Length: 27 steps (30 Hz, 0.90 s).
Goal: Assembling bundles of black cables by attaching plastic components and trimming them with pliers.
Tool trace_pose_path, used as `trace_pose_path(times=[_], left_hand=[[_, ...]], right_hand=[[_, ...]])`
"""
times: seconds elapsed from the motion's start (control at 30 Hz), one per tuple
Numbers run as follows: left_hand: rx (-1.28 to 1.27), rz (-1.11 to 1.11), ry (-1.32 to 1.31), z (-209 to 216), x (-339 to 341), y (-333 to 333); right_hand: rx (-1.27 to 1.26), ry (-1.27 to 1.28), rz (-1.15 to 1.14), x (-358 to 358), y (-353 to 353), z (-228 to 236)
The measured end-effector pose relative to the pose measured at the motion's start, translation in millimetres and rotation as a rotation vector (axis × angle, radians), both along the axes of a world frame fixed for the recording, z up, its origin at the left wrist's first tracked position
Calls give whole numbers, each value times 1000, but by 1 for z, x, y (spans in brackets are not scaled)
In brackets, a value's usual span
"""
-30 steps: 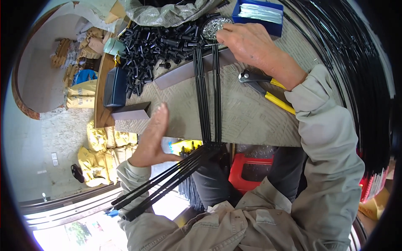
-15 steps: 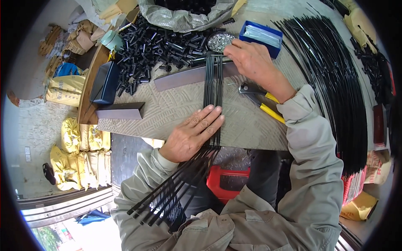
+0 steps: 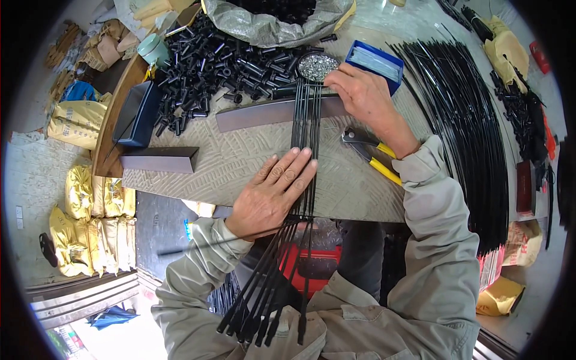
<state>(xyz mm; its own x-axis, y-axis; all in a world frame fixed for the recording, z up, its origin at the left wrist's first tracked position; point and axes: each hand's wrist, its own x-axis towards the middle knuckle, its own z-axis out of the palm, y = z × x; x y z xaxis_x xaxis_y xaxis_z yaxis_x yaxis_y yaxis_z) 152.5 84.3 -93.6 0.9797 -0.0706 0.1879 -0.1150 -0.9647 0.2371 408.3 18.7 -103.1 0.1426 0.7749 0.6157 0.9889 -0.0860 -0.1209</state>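
Note:
Several thin black rods lie side by side across the table and hang over its near edge, their thick ends fanned above my lap. My left hand rests flat on them, palm down, fingers stretched out. At the rods' far ends, my right hand has thumb and fingers pinched on a thin metal pin lying crosswise; the fingertips partly hide it. Just beyond is a round dish of small shiny metal pieces. Yellow-handled cutters lie near my right wrist.
Black tubular parts are heaped at the far left below a grey sack. A blue box of thin pale strips stands beyond my right hand. Metal angle bars lie left. A large bundle of black rods covers the right side.
The rods' hanging ends have swung right, toward the middle of my lap. Both hands keep nearly the same places on the rods. The whole view has shifted slightly.

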Motion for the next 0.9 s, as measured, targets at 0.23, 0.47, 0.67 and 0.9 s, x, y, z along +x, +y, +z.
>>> trace_pose_path(times=[0.23,0.47,0.67,0.9], left_hand=[[134,-7,13,-9,1,5],[5,-84,29,-2,-1,8],[-9,-22,-22,-9,-1,6],[93,-89,30,-3,-2,7]], right_hand=[[12,-24,9,-5,4,3],[46,-78,33,-3,5,4],[21,-61,24,-5,6,3],[-15,6,-4,-9,9,2]])
